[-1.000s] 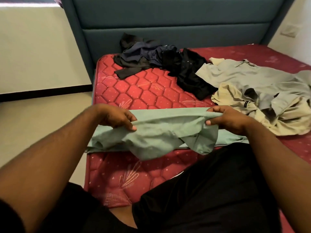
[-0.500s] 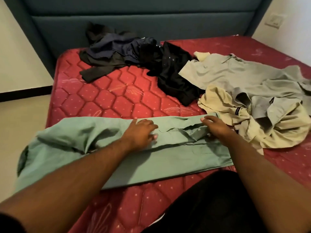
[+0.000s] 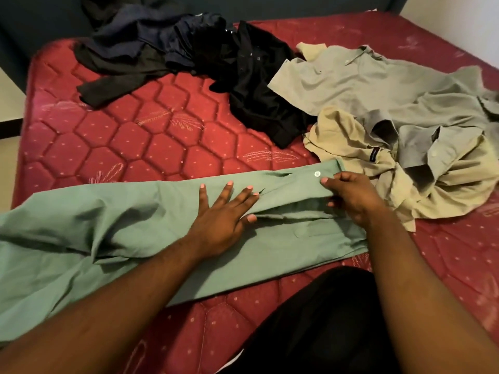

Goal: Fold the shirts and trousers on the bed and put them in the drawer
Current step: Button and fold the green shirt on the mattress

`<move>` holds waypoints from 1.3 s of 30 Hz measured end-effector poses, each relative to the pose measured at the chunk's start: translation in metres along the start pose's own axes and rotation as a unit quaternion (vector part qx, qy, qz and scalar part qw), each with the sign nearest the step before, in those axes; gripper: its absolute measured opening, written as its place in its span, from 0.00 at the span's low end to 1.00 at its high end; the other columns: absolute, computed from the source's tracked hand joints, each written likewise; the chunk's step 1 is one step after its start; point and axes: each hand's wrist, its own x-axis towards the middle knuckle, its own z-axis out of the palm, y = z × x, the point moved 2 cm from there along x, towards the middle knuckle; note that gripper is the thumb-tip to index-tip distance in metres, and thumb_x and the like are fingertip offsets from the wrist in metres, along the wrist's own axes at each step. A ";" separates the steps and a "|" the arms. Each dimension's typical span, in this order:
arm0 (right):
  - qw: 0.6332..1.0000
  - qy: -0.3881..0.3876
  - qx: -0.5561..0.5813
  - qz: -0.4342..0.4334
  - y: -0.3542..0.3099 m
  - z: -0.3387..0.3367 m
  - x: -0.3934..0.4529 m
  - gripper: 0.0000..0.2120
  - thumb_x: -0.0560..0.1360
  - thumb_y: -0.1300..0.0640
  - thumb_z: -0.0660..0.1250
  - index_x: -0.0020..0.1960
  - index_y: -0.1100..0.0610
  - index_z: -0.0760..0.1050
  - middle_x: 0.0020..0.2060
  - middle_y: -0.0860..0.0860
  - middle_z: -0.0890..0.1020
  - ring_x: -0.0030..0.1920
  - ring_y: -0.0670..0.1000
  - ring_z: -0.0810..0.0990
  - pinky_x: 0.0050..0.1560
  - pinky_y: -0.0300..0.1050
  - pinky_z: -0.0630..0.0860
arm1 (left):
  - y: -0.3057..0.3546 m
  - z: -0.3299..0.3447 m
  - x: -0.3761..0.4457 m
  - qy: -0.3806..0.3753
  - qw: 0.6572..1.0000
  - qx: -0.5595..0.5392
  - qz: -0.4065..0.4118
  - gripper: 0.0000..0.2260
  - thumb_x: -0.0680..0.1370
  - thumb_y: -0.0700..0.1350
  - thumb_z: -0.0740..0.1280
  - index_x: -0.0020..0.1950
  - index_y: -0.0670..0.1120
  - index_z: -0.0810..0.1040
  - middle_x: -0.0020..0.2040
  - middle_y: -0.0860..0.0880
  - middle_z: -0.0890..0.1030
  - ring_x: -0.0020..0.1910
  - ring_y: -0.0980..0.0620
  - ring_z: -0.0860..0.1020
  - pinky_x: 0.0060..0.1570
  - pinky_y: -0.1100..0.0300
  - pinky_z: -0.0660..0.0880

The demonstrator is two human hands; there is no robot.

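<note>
Green trousers (image 3: 108, 238) lie stretched across the near part of the red mattress (image 3: 151, 147), waistband with a white button at the right. My left hand (image 3: 224, 214) presses flat on them with straight, spread fingers. My right hand (image 3: 351, 198) pinches the waistband edge near the button. Behind lie a grey-green shirt (image 3: 364, 85), a beige garment (image 3: 445, 179), a black shirt (image 3: 256, 76) and dark navy clothes (image 3: 140, 39), all unfolded. No drawer is in view.
A dark teal headboard (image 3: 40, 20) rises at the back. Pale floor (image 3: 10, 157) shows left of the mattress edge. My black-clad leg (image 3: 324, 319) rests on the near edge of the bed.
The trousers went from being held up in both hands to lying flat on the mattress. My left hand has opened and spread on the cloth; the view has moved closer.
</note>
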 end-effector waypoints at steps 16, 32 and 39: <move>0.995 0.085 -0.037 0.027 -0.006 0.016 0.008 0.11 0.71 0.65 0.73 0.38 0.55 0.72 0.34 0.50 0.77 0.35 0.48 0.74 0.33 0.40 0.70 | 0.012 -0.024 -0.013 -0.051 0.996 0.066 -0.025 0.32 0.76 0.64 0.38 0.76 0.56 0.61 0.78 0.55 0.59 0.78 0.51 0.55 0.73 0.37 0.43; 0.843 0.167 -0.499 -0.114 -0.020 0.029 -0.020 0.23 0.75 0.50 0.68 0.68 0.54 0.69 0.63 0.60 0.73 0.63 0.64 0.71 0.61 0.57 0.69 | -0.015 -0.009 -0.061 -0.058 0.998 0.012 -0.031 0.33 0.75 0.67 0.50 0.79 0.58 0.53 0.80 0.52 0.51 0.79 0.51 0.48 0.74 0.41 0.43; 0.955 -0.256 -0.046 0.145 0.024 0.202 -0.170 0.06 0.78 0.61 0.63 0.43 0.58 0.73 0.34 0.57 0.76 0.26 0.51 0.73 0.26 0.40 0.70 | -0.063 -0.041 -0.156 0.457 0.783 -0.323 -0.273 0.04 0.77 0.42 0.70 0.49 0.44 0.83 0.43 0.50 0.82 0.42 0.57 0.78 0.48 0.63 0.74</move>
